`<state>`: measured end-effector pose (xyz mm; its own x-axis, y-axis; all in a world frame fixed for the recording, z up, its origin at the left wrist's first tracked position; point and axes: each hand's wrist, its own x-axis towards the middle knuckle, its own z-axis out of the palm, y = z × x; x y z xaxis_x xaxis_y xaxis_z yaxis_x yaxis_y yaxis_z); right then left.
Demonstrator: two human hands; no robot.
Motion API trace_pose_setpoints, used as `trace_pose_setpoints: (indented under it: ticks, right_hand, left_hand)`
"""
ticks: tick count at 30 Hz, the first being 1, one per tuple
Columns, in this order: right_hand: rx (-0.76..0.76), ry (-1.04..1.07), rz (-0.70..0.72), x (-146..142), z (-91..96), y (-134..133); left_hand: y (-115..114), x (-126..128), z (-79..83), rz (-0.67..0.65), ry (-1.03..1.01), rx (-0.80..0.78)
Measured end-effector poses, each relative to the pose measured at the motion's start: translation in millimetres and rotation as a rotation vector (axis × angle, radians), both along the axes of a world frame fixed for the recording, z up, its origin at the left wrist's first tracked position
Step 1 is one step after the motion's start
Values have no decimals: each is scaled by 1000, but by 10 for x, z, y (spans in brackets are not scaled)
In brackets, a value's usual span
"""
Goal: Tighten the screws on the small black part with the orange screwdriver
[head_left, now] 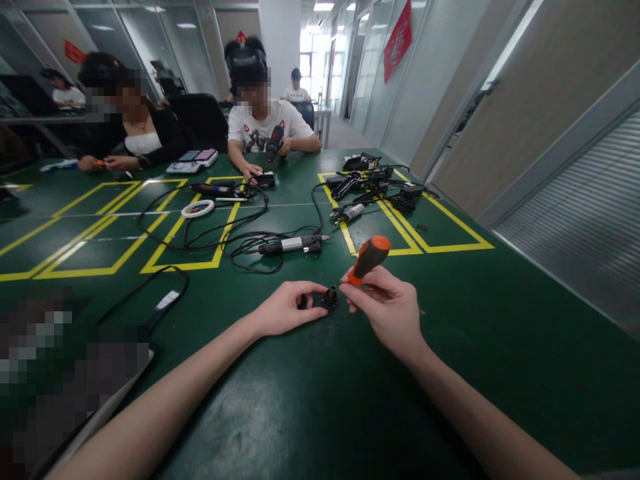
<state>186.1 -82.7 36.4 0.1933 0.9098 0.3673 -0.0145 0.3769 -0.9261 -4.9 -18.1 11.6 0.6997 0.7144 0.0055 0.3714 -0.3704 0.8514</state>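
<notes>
My left hand (290,307) rests on the green table, thumb and fingers closed around a small black round part (329,299) with a short upright stub on top. What exactly this part is, I cannot make out. To its right, my right hand (387,303) grips an orange and black screwdriver (371,257) low on its handle, with the handle's end pointing up and slightly right. The screwdriver's shaft is hidden by my fingers. A small gap separates my right fingertips from the black part.
Ahead lie a silver-and-black corded power tool (293,245), looped cables, a white ring (197,209) and a pile of black tools (367,180). Yellow tape (457,248) marks the green table (500,333). Across it, one person (267,127) holds a drill; another person (133,130) sits left.
</notes>
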Motion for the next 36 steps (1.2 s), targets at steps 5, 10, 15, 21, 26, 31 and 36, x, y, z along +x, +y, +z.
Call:
trace_pose_setpoints:
  ticks: [5, 10, 15, 21, 26, 31, 36]
  right_hand:
    - [-55, 46, -34, 8, -11, 24]
    - [-92, 8, 0, 8, 2, -8]
    - [5, -37, -29, 5, -10, 4]
    - [-22, -43, -73, 23, -34, 23]
    - [-11, -34, -15, 32, -19, 4]
    - [4, -47, 9, 39, -23, 6]
    - [62, -76, -8, 35, -18, 12]
  left_hand:
    - [7, -4, -8, 6, 1, -8]
    - [8, -1, -2, -5, -4, 1]
    - [5, 1, -20, -3, -16, 2]
    - [14, -7, -35, -6, -15, -3]
    - [19, 0, -27, -4, -24, 7]
    - [6, 6, -19, 2, -11, -5]
    - [1, 2, -25, -2, -21, -13]
